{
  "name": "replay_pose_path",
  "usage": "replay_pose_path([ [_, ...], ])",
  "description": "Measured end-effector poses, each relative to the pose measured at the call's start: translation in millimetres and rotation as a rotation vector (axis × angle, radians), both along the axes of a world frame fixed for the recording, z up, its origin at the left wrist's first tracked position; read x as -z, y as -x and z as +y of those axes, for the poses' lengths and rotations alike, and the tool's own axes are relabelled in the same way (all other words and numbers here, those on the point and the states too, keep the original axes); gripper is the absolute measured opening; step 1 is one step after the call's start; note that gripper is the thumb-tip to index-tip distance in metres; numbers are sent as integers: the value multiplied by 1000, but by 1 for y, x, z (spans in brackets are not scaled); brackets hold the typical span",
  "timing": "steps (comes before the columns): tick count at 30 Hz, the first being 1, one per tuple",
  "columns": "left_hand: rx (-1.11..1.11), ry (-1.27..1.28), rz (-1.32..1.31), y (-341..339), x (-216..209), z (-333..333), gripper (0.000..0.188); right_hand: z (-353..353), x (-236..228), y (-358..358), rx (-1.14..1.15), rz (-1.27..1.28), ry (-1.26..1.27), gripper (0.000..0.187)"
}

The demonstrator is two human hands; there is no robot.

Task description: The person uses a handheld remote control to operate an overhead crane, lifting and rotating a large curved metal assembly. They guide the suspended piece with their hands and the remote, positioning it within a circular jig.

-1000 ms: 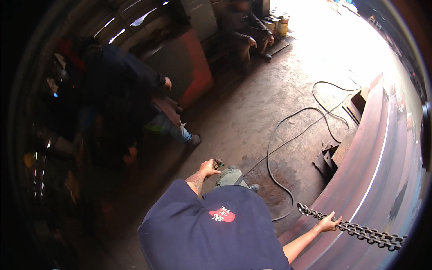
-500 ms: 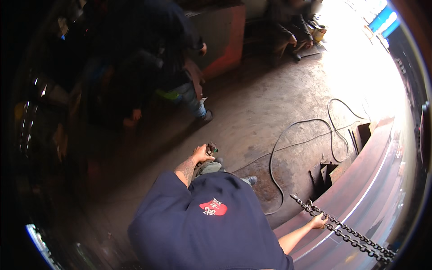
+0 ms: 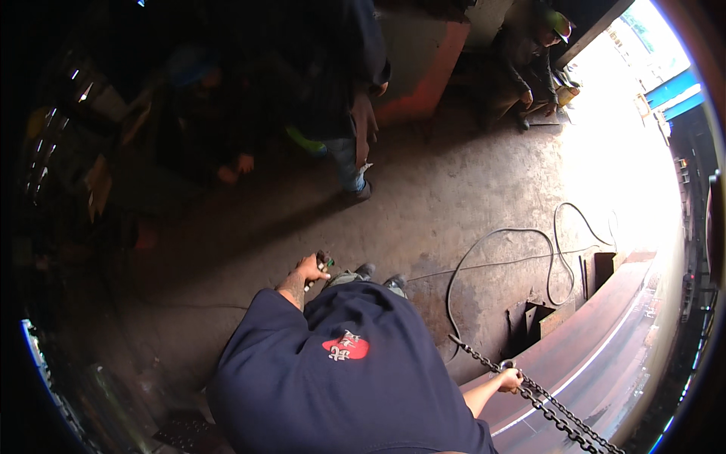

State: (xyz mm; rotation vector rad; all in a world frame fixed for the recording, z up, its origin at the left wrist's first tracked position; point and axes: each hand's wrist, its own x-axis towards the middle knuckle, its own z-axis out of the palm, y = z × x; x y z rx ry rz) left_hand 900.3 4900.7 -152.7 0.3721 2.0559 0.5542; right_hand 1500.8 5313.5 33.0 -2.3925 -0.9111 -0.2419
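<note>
My right hand [image 3: 510, 380] is closed around a heavy dark steel chain [image 3: 475, 356], whose two strands run down to the lower right. A metal ring or hook [image 3: 506, 365] sits on the chain beside my fingers. The chain passes above a long reddish-brown steel beam [image 3: 582, 340] with a white line along it. In front of my left hip, my left hand [image 3: 308, 268] is closed on a small dark and pale object [image 3: 325, 261] with a green part. Its kind cannot be made out, as the fingers hide much of it.
A black hose [image 3: 495, 230] loops over the concrete floor [image 3: 393, 219]. Angular steel pieces [image 3: 537, 318] stand against the beam. One person [image 3: 352, 151] stands ahead to the left; another person [image 3: 529, 68] sits by the bright doorway. A third person's hand [image 3: 243, 163] shows in shadow.
The view has turned, so the floor and people appear shifted right and down. My right hand keeps its grip on the chain, now closer to the ring. My left hand still holds the small object.
</note>
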Motion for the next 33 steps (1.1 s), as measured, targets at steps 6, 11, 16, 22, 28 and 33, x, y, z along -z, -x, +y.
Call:
replay_pose_path([
  [6, 158, 41, 34, 3, 3, 9, 96, -9, 10, 18, -35, 0, 41, 19],
  [11, 289, -104, 61, 41, -24, 57, 92, -29, 18, 12, -183, -25, 20, 16],
  [16, 279, -276, 81, 69, -52, 105, 91, -42, 26, 2, -233, 53, 44, 15],
  [22, 425, -214, 138, 73, -68, 128, 87, -49, 30, -9, -211, 96, 94, 18],
  [28, 383, -158, 100, 60, -52, 83, 88, -51, 24, -2, -80, 155, 191, 20],
  [33, 291, 6, 5, 48, -58, 36, 86, -43, 38, -6, -11, 156, 214, 22],
])
